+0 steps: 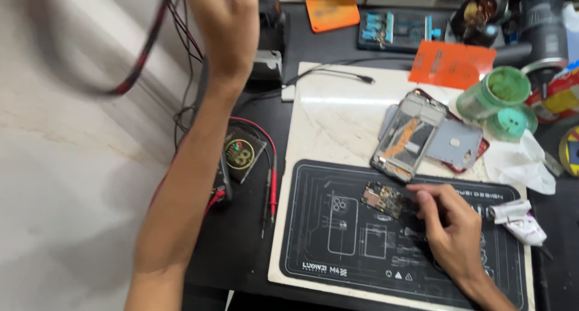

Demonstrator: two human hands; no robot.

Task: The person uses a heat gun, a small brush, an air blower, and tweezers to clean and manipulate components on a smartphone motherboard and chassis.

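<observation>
My right hand (449,226) rests on a black repair mat (338,238), its fingertips pinched on the edge of a small phone circuit board (383,197) lying on the mat. My left hand (223,21) is raised at the top of the view, back towards me, its fingers cut off by the frame edge. A blurred red and black cable (142,61) loops down just left of it; whether the hand grips it is hidden.
An opened phone frame (405,136) and grey back cover (453,143) lie on the white slab (332,115). Green jars (497,94), orange cards (452,64), tissue (522,163) and a tube (522,222) sit right. Red test probes (272,187) and a black meter (241,151) lie left.
</observation>
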